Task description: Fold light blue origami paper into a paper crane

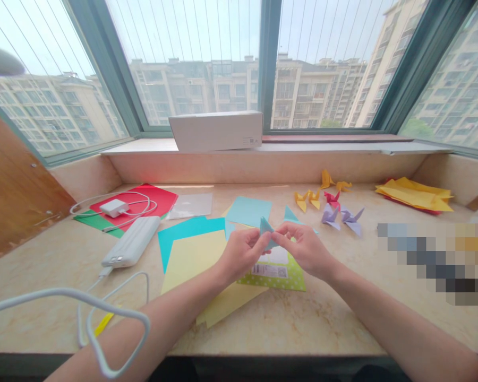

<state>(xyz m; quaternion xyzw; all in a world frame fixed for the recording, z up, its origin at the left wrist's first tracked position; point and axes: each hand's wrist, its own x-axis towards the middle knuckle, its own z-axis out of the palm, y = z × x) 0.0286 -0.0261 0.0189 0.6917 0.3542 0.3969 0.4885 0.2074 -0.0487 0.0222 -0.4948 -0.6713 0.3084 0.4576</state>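
Between my two hands is a small piece of folded light blue origami paper [266,227], its pointed tip sticking up. My left hand [245,248] pinches it from the left, and my right hand [302,245] grips its right edge with thumb and forefinger. Below the hands lies a green polka-dot packet [295,281] with a white label. Light blue sheets [249,210] lie just behind the hands, with a blue paper triangle [290,214] beside them. Pale yellow sheets [195,257] and turquoise sheets [169,244] spread under and left of my left hand.
Folded paper cranes in orange [314,198], red [332,199] and lilac [351,218] stand right of centre. Yellow sheets [414,193] are stacked far right. A white power bank [132,243], cable [121,371], charger [113,208] and red sheet [163,198] lie left. A white box [217,131] sits on the sill.
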